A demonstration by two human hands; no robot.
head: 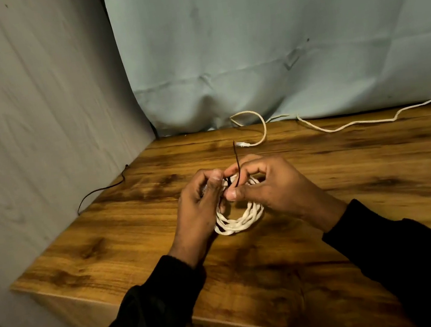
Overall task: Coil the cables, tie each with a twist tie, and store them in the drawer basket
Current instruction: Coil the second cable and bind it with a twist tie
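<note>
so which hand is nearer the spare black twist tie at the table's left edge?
Left. The left hand lies right of the spare black twist tie, gripping the white cable coil. The right hand sits farther right, across the coil.

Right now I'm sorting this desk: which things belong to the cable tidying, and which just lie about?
Job:
- coiled white cable, held by left hand and right hand
- thin dark twist tie
- loose white cable
- second dark tie

Just there:
- wooden tabletop
- cloth backdrops
</note>
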